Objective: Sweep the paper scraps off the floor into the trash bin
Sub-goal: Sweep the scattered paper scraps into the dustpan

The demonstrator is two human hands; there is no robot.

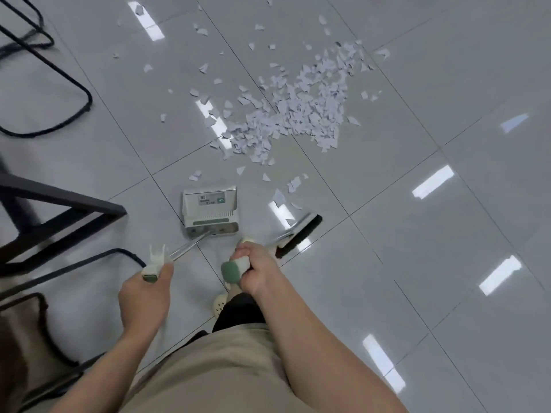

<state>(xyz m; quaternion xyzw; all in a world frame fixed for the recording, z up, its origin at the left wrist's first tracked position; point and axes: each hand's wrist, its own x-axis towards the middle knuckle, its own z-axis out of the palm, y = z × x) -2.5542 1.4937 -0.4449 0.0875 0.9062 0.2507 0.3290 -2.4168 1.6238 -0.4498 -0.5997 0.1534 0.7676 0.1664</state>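
The right hand (256, 271) hides most of the broom (299, 234) shaft. The dustpan (210, 210) label is too small to read. The chair (50, 222) is cut by the left edge.

paper scraps (293, 107): white torn bits, dense pile on the tiled floor, strays scattered around | dustpan (210, 211): white with green trim, standing on floor just short of the pile, long handle | broom (299, 235): dark bristles, head on floor right of dustpan, among a few strays
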